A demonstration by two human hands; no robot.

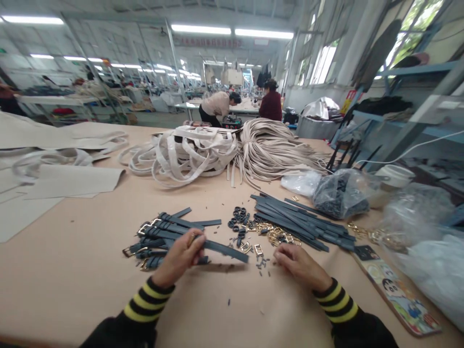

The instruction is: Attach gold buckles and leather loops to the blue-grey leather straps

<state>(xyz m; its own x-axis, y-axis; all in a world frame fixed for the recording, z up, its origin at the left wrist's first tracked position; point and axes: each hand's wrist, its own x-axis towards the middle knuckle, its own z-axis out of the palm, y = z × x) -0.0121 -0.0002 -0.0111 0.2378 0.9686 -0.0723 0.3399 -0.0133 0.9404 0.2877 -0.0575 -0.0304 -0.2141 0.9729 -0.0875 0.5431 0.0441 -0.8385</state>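
My left hand (183, 256) is closed around a dark blue-grey strap (228, 251), whose free end points right across the table. Beside and behind that hand lies a pile of similar straps with buckles (148, 241) on their left ends. My right hand (300, 266) rests low over the table with its fingers curled together; whatever they pinch, if anything, is hidden. Just left of its fingertips are small dark pins (261, 266) and a loose gold buckle (258, 250). Behind these sit more gold buckles (275, 233) and dark strap loops (238, 217).
Plain dark straps (297, 220) lie stacked behind my right hand. A patterned case (398, 292) and plastic bags (438, 270) line the right side. Pale webbing (192, 154) and bundled cords (268, 150) fill the back; beige panels (72, 181) lie left. Two people stand beyond.
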